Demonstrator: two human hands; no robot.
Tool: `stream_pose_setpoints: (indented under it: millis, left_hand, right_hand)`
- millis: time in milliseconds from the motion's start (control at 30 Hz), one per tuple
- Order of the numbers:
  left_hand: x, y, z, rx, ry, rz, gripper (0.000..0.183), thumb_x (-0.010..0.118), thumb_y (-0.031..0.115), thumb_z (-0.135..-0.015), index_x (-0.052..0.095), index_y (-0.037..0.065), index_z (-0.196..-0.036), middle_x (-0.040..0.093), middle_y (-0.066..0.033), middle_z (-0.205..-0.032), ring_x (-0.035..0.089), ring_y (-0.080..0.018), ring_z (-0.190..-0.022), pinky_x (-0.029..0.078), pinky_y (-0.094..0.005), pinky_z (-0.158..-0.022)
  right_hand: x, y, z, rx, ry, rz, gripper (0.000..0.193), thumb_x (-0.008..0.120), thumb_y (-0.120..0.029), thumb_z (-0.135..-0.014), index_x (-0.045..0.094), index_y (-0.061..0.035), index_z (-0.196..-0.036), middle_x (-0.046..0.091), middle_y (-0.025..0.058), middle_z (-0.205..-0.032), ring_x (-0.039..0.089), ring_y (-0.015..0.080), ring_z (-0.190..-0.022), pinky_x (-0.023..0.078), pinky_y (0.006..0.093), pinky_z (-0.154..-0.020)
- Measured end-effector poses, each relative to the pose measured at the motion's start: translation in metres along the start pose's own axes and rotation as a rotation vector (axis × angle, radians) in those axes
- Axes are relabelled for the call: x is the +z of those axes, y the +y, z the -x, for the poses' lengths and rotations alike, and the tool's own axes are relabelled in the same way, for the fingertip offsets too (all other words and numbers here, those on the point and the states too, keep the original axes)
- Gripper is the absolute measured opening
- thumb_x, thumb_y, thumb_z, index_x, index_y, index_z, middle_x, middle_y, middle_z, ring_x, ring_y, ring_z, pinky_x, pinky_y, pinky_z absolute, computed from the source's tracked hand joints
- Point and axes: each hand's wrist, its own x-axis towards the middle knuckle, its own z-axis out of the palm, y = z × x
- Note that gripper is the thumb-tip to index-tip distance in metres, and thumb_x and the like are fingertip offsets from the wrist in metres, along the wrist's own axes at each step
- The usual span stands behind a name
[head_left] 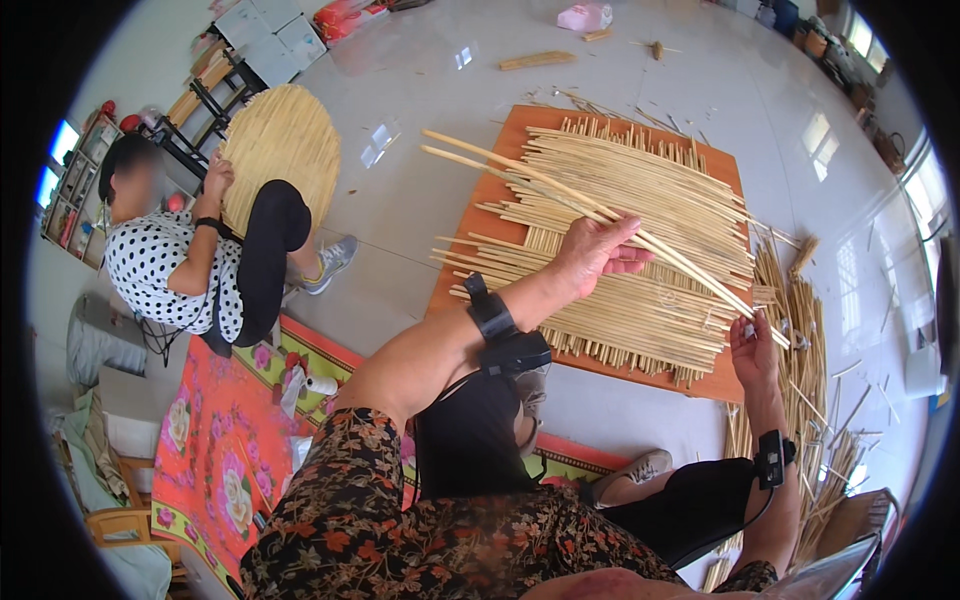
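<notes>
Two long pale stalks (515, 171), reed-like and straight, lie slantwise above a layered mat of similar stalks (640, 330). My left hand (600, 255) grips both near their middle, thumb on top and fingers curled underneath. At the lower right end, the bent fingers of my right hand (753, 350) are closed around something by the stalk ends. A small whitish bit shows at its fingertips; whether it also grips the stalks is unclear. Beneath, the mat has rows running sideways over others running lengthwise, all resting on an orange-brown board (722, 165).
A bundle of loose stalks (800, 370) lies on the floor right of the board. At left, a seated person (180, 250) holds a round stalk panel (285, 150). A red floral cloth (215, 450) covers the lower left. Scraps and a stalk bundle (537, 60) lie farther off.
</notes>
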Motion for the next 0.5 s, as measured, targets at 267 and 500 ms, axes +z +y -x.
stream_pose_setpoints:
  millis: [267, 500]
  left_hand:
    - [0.006, -0.01, 0.003, 0.007, 0.064, -0.036, 0.028, 0.075, 0.028, -0.099, 0.066, 0.004, -0.11, 0.074, -0.0129, -0.107, 0.077, -0.0241, -0.096, 0.065, -0.0317, -0.075]
    - [0.018, -0.012, 0.002, 0.025, 0.079, -0.055, 0.025, 0.076, 0.026, -0.098, 0.067, 0.004, -0.105, 0.074, -0.0112, -0.1, 0.077, -0.0207, -0.09, 0.065, -0.0299, -0.07]
  right_hand:
    - [0.003, 0.003, 0.004, -0.016, 0.036, 0.026, 0.017, 0.071, -0.018, -0.101, 0.066, -0.0011, -0.103, 0.066, 0.0086, -0.092, 0.067, 0.0177, -0.084, 0.065, 0.0313, -0.082]
    - [-0.002, -0.003, 0.002, -0.012, 0.058, 0.036, 0.017, 0.07, -0.019, -0.102, 0.065, -0.0025, -0.101, 0.066, 0.0078, -0.09, 0.067, 0.0168, -0.083, 0.065, 0.0295, -0.078]
